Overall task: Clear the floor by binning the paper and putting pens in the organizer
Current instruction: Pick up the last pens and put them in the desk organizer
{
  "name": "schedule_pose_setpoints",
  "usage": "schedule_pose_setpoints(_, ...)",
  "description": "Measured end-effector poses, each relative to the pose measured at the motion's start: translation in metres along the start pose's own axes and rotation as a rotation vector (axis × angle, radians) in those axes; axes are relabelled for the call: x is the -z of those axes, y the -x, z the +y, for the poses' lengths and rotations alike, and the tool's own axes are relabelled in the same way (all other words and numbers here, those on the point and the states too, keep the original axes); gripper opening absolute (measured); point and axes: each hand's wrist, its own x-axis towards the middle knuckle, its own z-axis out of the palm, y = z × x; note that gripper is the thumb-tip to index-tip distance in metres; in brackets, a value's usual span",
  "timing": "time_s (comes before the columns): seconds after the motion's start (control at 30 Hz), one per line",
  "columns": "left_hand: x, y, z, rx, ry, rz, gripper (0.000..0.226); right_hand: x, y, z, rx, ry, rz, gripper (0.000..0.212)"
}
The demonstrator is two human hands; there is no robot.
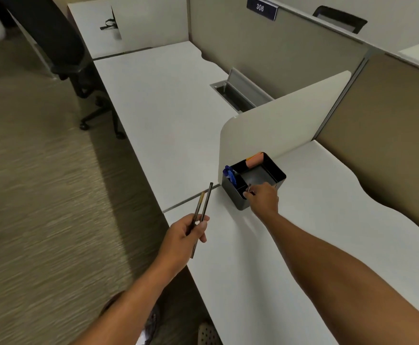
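The right hand (262, 197) pinches a pen (248, 189) over the organizer (253, 180) on the desk (303, 220). At 8 o'clock from it, the left hand (183, 232) grips two pens (203, 207).

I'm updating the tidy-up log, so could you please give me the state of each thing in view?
Organizer: upright on desk, open-topped.
Right hand: pinching a pen over the organizer.
Left hand: holding two pens.
Blue pen: standing in organizer.
Cable tray lid: raised.

Single head-worn wide-angle view, looking forward and steeply down. Close over the white bench (265, 257), both forearms reaching in from the bottom edge. Carpet floor (41, 195) on the left.
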Motion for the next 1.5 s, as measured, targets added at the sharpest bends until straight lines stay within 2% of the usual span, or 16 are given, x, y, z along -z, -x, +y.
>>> schedule_pose_setpoints(0.13, -0.002, -0.003, 0.000, 0.021, -0.001, 0.002, 0.016, -0.003, -0.004, 0.008, -0.026, -0.127, -0.038, 0.024)
schedule_pose_setpoints(0.2, -0.004, -0.006, 0.001, 0.025, -0.006, 0.001, 0.017, 0.002, -0.003, 0.008, -0.079, -0.227, -0.045, 0.034)
schedule_pose_setpoints(0.3, -0.008, -0.009, 0.001, 0.023, -0.018, -0.005, 0.018, 0.011, 0.013, 0.003, -0.148, -0.410, 0.067, 0.054)
schedule_pose_setpoints(0.37, -0.013, -0.012, 0.001, 0.017, -0.024, -0.019, 0.019, 0.011, 0.036, -0.003, -0.167, -0.555, 0.126, 0.050)
schedule_pose_setpoints(0.43, -0.017, -0.015, 0.003, 0.004, -0.035, -0.045, 0.020, 0.010, 0.065, -0.011, -0.192, -0.720, 0.008, 0.034)
schedule_pose_setpoints(0.5, -0.023, -0.018, 0.004, -0.007, -0.070, -0.074, 0.022, 0.010, 0.089, -0.020, -0.186, -0.890, -0.218, 0.023)
schedule_pose_setpoints(0.57, -0.028, -0.020, 0.005, -0.014, -0.106, -0.101, 0.022, 0.013, 0.104, -0.026, -0.141, -1.020, -0.344, 0.027)
schedule_pose_setpoints(0.67, -0.037, -0.022, 0.008, -0.014, -0.142, -0.116, 0.019, 0.019, 0.110, -0.029, -0.064, -1.116, -0.335, 0.039)
schedule_pose_setpoints(0.83, -0.045, -0.023, 0.012, -0.009, -0.186, -0.108, 0.021, 0.032, 0.104, -0.024, -0.006, -1.040, -0.264, 0.042)
schedule_pose_setpoints(0.9, -0.047, -0.022, 0.013, -0.014, -0.189, -0.112, 0.025, 0.037, 0.100, -0.022, 0.039, -0.994, -0.244, 0.038)
schedule_pose_setpoints(1.0, -0.045, -0.021, 0.010, -0.020, -0.202, -0.056, 0.027, 0.045, 0.089, -0.019, 0.034, -1.067, -0.182, 0.029)
schedule_pose_setpoints(1.07, -0.042, -0.021, 0.006, -0.033, -0.231, -0.007, 0.023, 0.051, 0.076, -0.016, -0.017, -1.063, -0.067, 0.027)
schedule_pose_setpoints(1.13, -0.039, -0.019, 0.003, -0.040, -0.253, 0.020, 0.027, 0.056, 0.063, -0.013, -0.039, -1.002, 0.073, 0.023)
schedule_pose_setpoints(1.27, -0.034, -0.015, -0.001, -0.015, -0.213, 0.020, 0.032, 0.059, 0.042, -0.012, 0.014, -0.781, 0.268, 0.014)
schedule_pose_setpoints(1.37, -0.032, -0.012, -0.001, -0.013, -0.194, 0.034, 0.031, 0.053, 0.029, -0.014, 0.052, -0.699, 0.296, 0.008)
schedule_pose_setpoints(1.5, -0.027, -0.007, -0.003, -0.006, -0.189, 0.049, 0.030, 0.040, 0.017, -0.014, 0.059, -0.608, 0.231, 0.009)
